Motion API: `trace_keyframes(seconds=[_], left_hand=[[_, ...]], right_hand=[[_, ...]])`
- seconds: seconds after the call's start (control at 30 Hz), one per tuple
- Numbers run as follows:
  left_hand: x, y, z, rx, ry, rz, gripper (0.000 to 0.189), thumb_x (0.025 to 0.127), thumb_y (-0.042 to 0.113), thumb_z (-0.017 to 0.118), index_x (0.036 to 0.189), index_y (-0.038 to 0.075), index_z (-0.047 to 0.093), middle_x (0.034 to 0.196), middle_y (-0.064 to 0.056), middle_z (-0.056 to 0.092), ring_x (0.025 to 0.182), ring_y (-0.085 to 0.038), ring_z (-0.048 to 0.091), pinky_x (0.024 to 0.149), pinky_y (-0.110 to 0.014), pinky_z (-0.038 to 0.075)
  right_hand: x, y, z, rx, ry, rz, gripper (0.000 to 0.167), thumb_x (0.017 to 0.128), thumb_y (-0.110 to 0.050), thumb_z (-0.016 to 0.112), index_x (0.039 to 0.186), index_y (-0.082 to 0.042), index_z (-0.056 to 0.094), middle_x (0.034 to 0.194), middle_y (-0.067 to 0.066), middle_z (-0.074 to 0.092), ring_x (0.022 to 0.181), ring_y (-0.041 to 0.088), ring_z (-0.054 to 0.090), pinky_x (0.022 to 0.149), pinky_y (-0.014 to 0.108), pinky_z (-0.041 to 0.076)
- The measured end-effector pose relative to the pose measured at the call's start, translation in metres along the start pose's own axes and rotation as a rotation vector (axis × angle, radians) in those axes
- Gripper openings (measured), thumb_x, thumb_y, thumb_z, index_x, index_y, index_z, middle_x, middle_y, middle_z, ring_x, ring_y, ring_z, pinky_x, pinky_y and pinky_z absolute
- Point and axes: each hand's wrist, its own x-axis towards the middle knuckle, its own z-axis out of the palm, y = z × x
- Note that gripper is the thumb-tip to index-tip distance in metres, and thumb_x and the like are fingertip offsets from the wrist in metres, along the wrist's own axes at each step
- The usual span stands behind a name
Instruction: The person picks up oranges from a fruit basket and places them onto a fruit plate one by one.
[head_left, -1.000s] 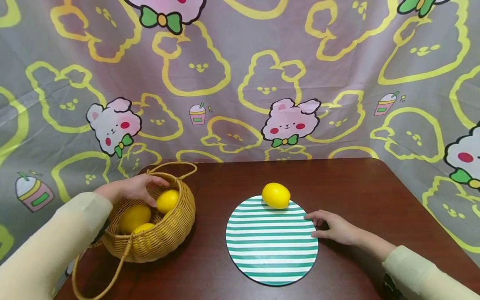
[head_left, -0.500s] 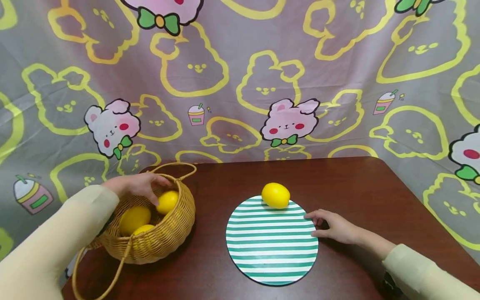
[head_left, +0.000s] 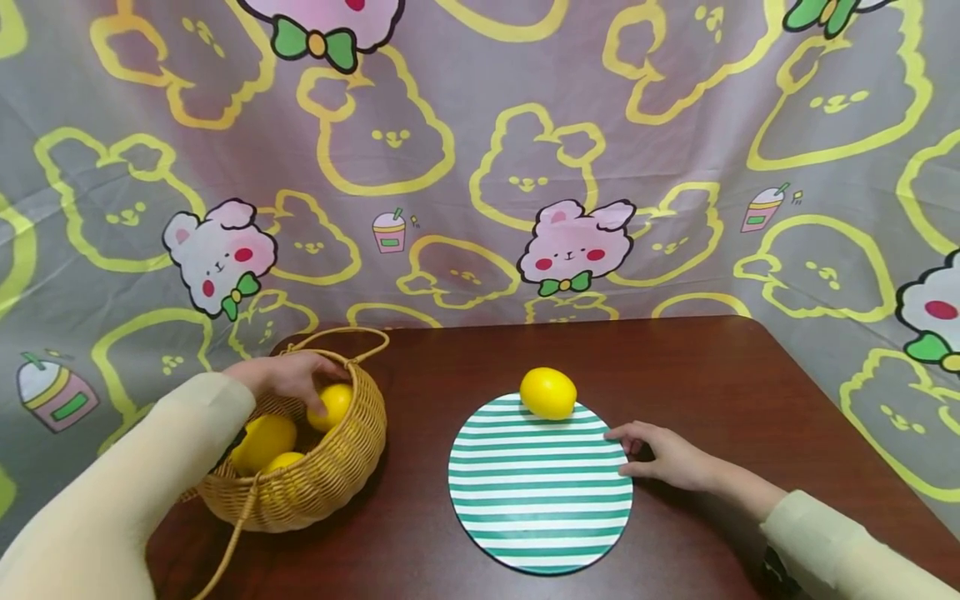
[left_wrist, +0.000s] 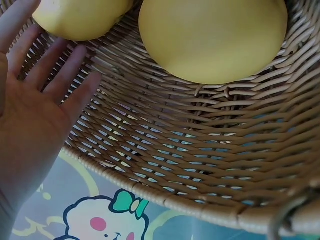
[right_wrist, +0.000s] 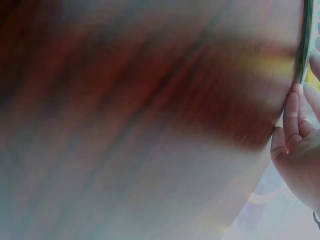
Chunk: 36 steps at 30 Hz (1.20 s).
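Note:
My left hand point(head_left: 291, 375) reaches into a wicker basket point(head_left: 341, 471), its thumb against the near side of a yellow lemon point(head_left: 333, 405). In the left wrist view the fingers point(left_wrist: 62, 75) look nearly straight beside that lemon point(left_wrist: 82, 17), with no firm grip visible. Two more lemons point(head_left: 264, 442) lie nearer the front of the basket. At the right edge of a round green-and-white striped placemat point(head_left: 540, 492), my right hand point(head_left: 663, 454) touches the rim with its fingertips, thumb and index apart. Another lemon point(head_left: 548, 393) rests on the placemat's far edge.
The basket's two handles flop outward, the far one point(head_left: 341, 332) to the back and the near one point(head_left: 234, 542) to the front. Everything stands on a dark brown table point(head_left: 675, 358). Behind it hangs a patterned curtain point(head_left: 450, 108).
My left hand has moved deeper into the basket and to the right, its thumb coming onto the far lemon. The right hand has stayed at the placemat's edge. The head view has shifted slightly.

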Motion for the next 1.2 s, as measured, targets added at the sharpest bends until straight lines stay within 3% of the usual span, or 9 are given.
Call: trace_keyframes(seconds=[0.2,0.57,0.8,1.2], left_hand=[[0.003,0.002,-0.001,-0.031,-0.001,-0.001,0.061,0.073,0.003,0.083,0.125,-0.013,0.056,0.126,-0.026,0.058,0.117,-0.044,0.051,0.098,-0.052,0.041],[0.005,0.001,0.004,-0.053,-0.013,-0.106,0.061,0.071,0.006,0.085,0.124,-0.006,0.059,0.129,-0.023,0.055,0.119,-0.041,0.046,0.099,-0.051,0.038],[0.005,-0.004,0.014,-0.095,-0.067,-0.186,0.074,0.071,0.007,0.086,0.134,-0.006,0.050,0.125,-0.021,0.054,0.102,-0.028,0.053,0.086,-0.037,0.047],[0.002,-0.003,0.020,-0.207,-0.121,-0.312,0.085,0.070,0.000,0.083,0.142,-0.004,0.037,0.115,-0.018,0.049,0.088,-0.027,0.054,0.070,-0.040,0.052]], right_hand=[[-0.001,-0.001,-0.001,0.002,0.002,0.017,0.049,0.087,-0.027,0.073,0.129,-0.007,0.058,0.094,-0.005,0.053,0.087,0.013,0.050,0.074,0.024,0.045],[-0.001,0.000,0.001,-0.001,0.004,-0.002,0.048,0.088,-0.028,0.073,0.128,-0.007,0.058,0.094,-0.005,0.053,0.087,0.012,0.050,0.075,0.024,0.045],[-0.001,-0.002,0.002,0.006,-0.005,-0.007,0.049,0.088,-0.028,0.073,0.129,-0.006,0.058,0.094,-0.005,0.053,0.087,0.012,0.050,0.075,0.024,0.046],[-0.001,-0.003,0.000,0.003,-0.003,-0.017,0.048,0.088,-0.028,0.072,0.129,-0.006,0.057,0.094,-0.005,0.052,0.087,0.012,0.050,0.074,0.024,0.045]])
